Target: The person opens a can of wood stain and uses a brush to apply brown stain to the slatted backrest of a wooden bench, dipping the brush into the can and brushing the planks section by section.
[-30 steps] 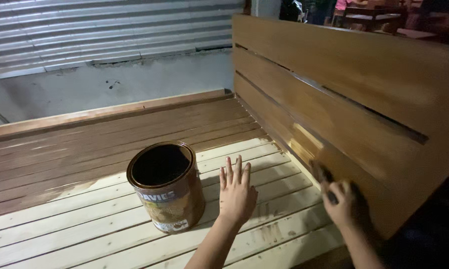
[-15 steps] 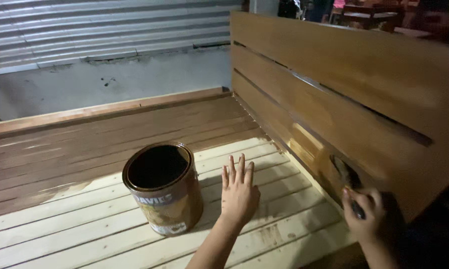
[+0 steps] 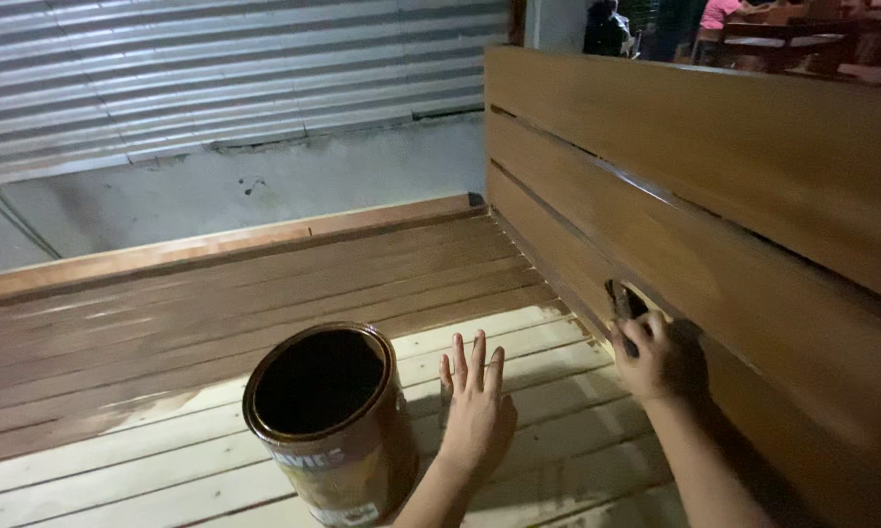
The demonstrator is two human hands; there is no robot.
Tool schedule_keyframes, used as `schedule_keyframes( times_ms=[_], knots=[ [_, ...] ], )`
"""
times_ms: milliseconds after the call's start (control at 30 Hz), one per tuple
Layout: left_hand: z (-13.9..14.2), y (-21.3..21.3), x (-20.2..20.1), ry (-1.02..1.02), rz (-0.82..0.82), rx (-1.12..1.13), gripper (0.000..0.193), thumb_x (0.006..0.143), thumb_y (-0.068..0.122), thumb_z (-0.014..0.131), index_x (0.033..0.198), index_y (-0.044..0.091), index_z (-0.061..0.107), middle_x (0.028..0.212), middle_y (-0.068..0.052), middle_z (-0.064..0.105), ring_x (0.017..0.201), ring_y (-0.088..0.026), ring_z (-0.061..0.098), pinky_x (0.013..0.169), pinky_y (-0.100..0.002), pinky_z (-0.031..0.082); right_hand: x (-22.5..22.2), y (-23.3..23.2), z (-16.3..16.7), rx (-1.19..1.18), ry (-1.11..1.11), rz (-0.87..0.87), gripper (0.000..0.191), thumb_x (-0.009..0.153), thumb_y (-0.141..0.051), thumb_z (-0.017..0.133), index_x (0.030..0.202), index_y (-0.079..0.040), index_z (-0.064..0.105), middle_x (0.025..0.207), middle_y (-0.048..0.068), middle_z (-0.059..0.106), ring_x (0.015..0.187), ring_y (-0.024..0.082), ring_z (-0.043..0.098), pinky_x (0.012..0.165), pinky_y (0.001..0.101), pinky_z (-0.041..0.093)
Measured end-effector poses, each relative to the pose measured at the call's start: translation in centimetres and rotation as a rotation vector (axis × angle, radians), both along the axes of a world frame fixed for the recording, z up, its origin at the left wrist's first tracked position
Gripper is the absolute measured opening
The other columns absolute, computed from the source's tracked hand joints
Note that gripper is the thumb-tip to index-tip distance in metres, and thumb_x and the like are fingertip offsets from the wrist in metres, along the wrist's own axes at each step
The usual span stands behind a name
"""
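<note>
My left hand (image 3: pixel 476 403) lies flat, fingers spread, on the pale unstained slats (image 3: pixel 167 469) of a wooden bench seat, just right of an open paint can (image 3: pixel 331 422) with dark stain inside. My right hand (image 3: pixel 656 357) grips a paintbrush (image 3: pixel 624 305) and holds its dark bristles against the lowest board of the brown backrest (image 3: pixel 714 196). The far half of the seat (image 3: pixel 264 284) is stained brown; the near half is bare wood.
A corrugated metal wall (image 3: pixel 216 78) and a grey concrete strip (image 3: pixel 264 186) lie beyond the bench. Over the backrest, at the top right, people sit at tables (image 3: pixel 773 24) in a lit area.
My right hand has carried the brush up and to the left along the lower backrest board. My left hand and the can keep their places on the seat.
</note>
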State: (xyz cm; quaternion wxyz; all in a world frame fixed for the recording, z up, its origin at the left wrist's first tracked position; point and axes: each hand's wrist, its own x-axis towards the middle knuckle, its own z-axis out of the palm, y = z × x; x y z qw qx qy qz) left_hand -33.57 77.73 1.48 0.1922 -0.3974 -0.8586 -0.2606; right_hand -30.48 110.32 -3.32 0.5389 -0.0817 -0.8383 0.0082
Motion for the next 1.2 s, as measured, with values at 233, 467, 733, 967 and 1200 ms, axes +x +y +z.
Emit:
schedule_keyframes(
  times_ms=[233, 467, 733, 967, 1200],
  knots=[
    [0.3, -0.7, 0.7, 0.027, -0.012, -0.038, 0.073, 0.087, 0.019, 0.062, 0.150, -0.006, 0.034, 0.164, -0.032, 0.010, 0.151, -0.054, -0.005, 0.117, -0.066, 0.000, -1.6, -1.3, -2.6, -0.372, 0.155, -0.044, 0.019, 0.100, -0.027, 0.080, 0.106, -0.013, 0.069, 0.107, 0.010, 0.069, 0.105, 0.032, 0.068, 0.092, 0.0475, 0.056],
    [2.1, -0.9, 3.4, -0.009, 0.008, -0.039, 0.073, 0.088, 0.024, 0.062, 0.153, 0.002, 0.036, 0.167, -0.023, 0.010, 0.154, -0.046, -0.002, 0.121, -0.060, 0.005, 7.5, -0.4, -2.6, -1.753, 0.528, 0.759, 0.032, 0.104, -0.021, 0.053, 0.130, -0.002, 0.056, 0.123, 0.019, 0.063, 0.110, 0.028, 0.067, 0.097, 0.0357, 0.059],
    [4.0, -1.4, 6.9, 0.031, 0.009, -0.047, 0.072, 0.087, 0.024, 0.062, 0.152, 0.003, 0.039, 0.168, -0.021, 0.012, 0.155, -0.045, 0.000, 0.122, -0.059, 0.005, 13.3, -0.1, -2.8, -1.924, 0.322, 0.848, 0.038, 0.095, -0.003, 0.056, 0.131, 0.011, 0.053, 0.122, 0.022, 0.063, 0.108, 0.027, 0.069, 0.094, 0.0327, 0.060],
    [5.1, -2.6, 8.9, 0.015, 0.002, -0.077, 0.071, 0.087, 0.023, 0.061, 0.151, 0.002, 0.038, 0.167, -0.021, 0.013, 0.154, -0.046, -0.001, 0.122, -0.060, 0.004, 12.3, -1.2, 0.1, -2.122, 0.235, 0.667, 0.037, 0.086, 0.004, 0.049, 0.119, 0.020, 0.045, 0.118, 0.028, 0.062, 0.107, 0.037, 0.070, 0.094, 0.0434, 0.057],
    [5.5, -3.2, 10.2, 0.055, -0.024, -0.016, 0.069, 0.085, 0.022, 0.061, 0.148, 0.001, 0.042, 0.165, -0.021, 0.022, 0.154, -0.047, 0.004, 0.122, -0.060, 0.006, 14.5, -3.5, 0.7, -2.119, 0.228, 0.664, 0.013, 0.088, -0.004, 0.047, 0.099, 0.002, 0.048, 0.094, 0.018, 0.062, 0.070, 0.023, 0.061, 0.063, 0.0364, 0.059]
  ],
)
